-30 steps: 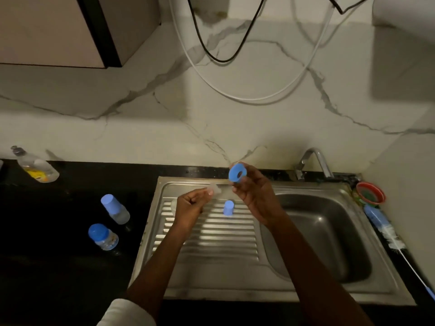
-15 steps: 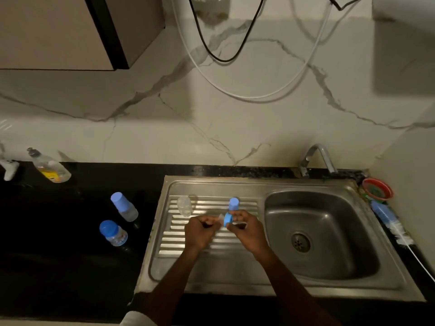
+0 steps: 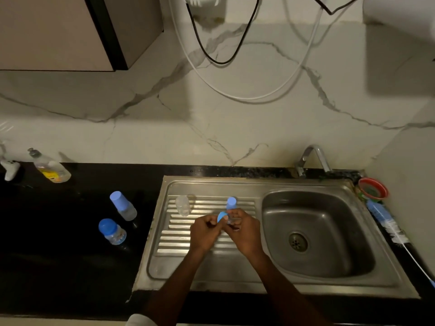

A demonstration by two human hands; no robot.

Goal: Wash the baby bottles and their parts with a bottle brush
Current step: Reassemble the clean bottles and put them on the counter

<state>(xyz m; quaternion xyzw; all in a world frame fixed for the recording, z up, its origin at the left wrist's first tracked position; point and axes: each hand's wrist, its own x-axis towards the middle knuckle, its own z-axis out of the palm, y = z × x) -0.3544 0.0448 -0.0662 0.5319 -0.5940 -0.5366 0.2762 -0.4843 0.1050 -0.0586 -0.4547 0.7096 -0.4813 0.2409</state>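
Both my hands meet over the drainboard (image 3: 207, 249) of the steel sink. My left hand (image 3: 206, 232) and my right hand (image 3: 246, 232) pinch a blue screw ring (image 3: 221, 216) between their fingertips. A small clear piece shows at the ring under my right fingers. Just behind the hands a blue cap (image 3: 231, 203) stands on the drainboard. A clear bottle body (image 3: 182, 205) stands on it further left. Two capped baby bottles (image 3: 123, 206) (image 3: 111, 232) are on the black counter to the left. The bottle brush (image 3: 382, 216) lies along the sink's right edge.
The sink basin (image 3: 329, 255) with its drain is to the right of my hands, and the faucet (image 3: 313, 158) stands behind it. A red bowl (image 3: 373, 188) sits in the back right corner. A dish soap bottle (image 3: 50, 170) lies at the counter's far left.
My hands came down from in front of the wall to just above the drainboard and closed together on the ring. The view tilted so the whole basin shows.
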